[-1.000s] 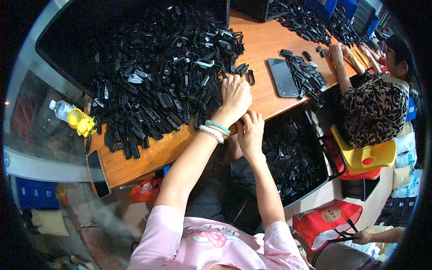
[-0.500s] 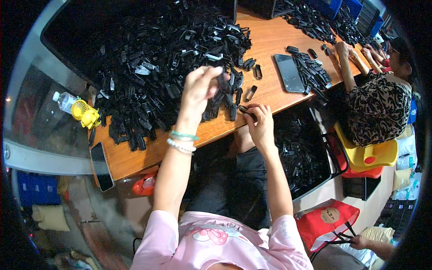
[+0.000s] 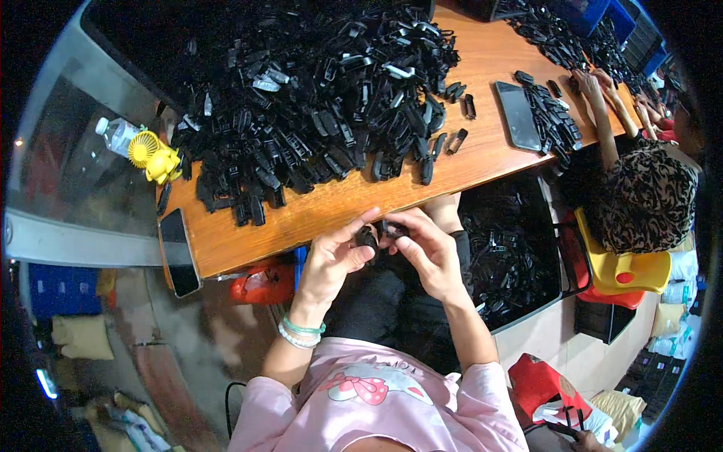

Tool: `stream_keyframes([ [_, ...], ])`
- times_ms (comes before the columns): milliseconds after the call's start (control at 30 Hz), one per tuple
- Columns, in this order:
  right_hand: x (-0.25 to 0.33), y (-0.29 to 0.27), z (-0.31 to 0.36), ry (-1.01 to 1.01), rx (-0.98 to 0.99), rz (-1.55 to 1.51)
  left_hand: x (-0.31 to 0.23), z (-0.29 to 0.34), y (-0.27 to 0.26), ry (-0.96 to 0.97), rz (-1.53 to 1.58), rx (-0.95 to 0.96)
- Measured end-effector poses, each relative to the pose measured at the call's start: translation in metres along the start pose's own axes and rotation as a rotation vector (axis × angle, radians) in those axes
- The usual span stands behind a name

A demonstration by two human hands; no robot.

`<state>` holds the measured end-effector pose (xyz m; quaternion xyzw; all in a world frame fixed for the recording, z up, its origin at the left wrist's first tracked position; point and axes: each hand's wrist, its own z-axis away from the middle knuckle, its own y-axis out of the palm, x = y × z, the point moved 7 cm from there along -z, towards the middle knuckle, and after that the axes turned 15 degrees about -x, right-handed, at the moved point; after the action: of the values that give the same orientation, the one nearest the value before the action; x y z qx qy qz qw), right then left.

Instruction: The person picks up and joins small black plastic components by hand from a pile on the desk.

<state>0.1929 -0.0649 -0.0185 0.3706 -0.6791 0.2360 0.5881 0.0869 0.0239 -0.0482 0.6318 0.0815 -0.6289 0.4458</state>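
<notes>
Both hands are close together in front of my body, just off the table's near edge. My left hand (image 3: 331, 262) pinches a small black plastic part (image 3: 367, 238) between thumb and fingers. Facing it, my right hand (image 3: 431, 252) grips another black plastic piece (image 3: 394, 229) with a lighter inside. The two parts are side by side; fingers partly cover them, so I cannot tell whether they touch. Beyond my hands, a big heap of similar black parts (image 3: 301, 128) spreads over the wooden table (image 3: 316, 211). One loose piece (image 3: 456, 142) lies apart from the heap.
Phones lie on the table at the left corner (image 3: 179, 252) and right of the heap (image 3: 517, 117). A yellow fan (image 3: 151, 154) stands by a bottle (image 3: 117, 135). Below right is a bin of black parts (image 3: 504, 256). A co-worker (image 3: 640, 196) handles parts at the right.
My left hand has come from the heap down toward my body with a black part. My right hand has left the table edge with its piece, and the two hands have met.
</notes>
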Motion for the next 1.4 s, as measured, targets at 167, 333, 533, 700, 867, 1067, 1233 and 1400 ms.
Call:
stream_keyframes([
  [167,0.001,0.018,0.008,0.067,0.070,-0.053,-0.020,0.018,-0.008,0.078,-0.164,-0.162],
  [333,0.002,0.023,0.013,0.013,0.126,0.087,-0.033,0.027,-0.013,0.340,-0.347,-0.170],
  [533,0.017,0.035,0.019,-0.205,0.196,0.411,-0.048,0.036,-0.011,0.512,-0.696,-0.215],
  [700,0.017,0.039,0.026,-0.388,0.169,0.491,-0.061,0.035,0.000,0.571,-0.812,-0.125],
  [867,0.017,0.039,0.023,-0.467,0.119,0.552,-0.069,0.031,0.005,0.616,-0.901,-0.056],
  [1067,0.016,0.044,0.023,-0.518,0.177,0.613,-0.065,0.029,0.005,0.669,-0.942,-0.032],
  [1233,0.021,0.042,0.024,-0.579,-0.073,0.644,-0.039,0.029,0.004,0.433,-0.477,-0.281],
  [1400,0.004,0.025,0.015,-0.132,-0.138,0.323,-0.023,0.022,-0.016,0.279,-0.323,-0.211],
])
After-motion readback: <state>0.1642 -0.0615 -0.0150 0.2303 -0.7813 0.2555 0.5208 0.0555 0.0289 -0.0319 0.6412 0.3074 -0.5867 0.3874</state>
